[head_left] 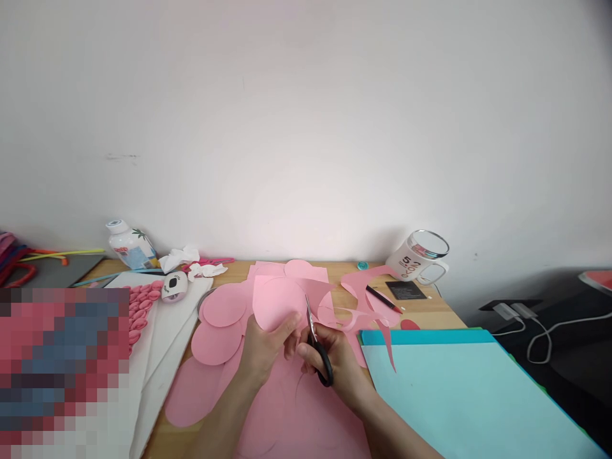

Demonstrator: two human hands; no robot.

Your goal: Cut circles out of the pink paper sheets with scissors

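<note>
- Against a pale, bare-looking wall (306, 140), I have a wooden table (444, 310) in view, spread with pink paper.
- To the right, a pale blue sheet (459, 395) lies on the table; beyond its edge, I see two white plugs (516, 311) with cables.
- At the left, I count at least three pink discs (217, 344), overlapping; I cannot tell how many lie beneath.
- Near the wall, I count one bottle (131, 245), tilted, two crumpled tissues (179, 258) and one mug (414, 258).
- By the mug, I find one black card (405, 291) and one black pencil (382, 298) with a red tip.
- My left hand (265, 344) comes up from below, pinching the pink piece (280, 303) between thumb and fingers; that piece is held above the papers at the middle.
- My right hand (332, 354) angles inward, fingers curled around one pair of scissors (323, 366), blades pointing up beside the piece's right edge; whether they touch it, I cannot tell.
</note>
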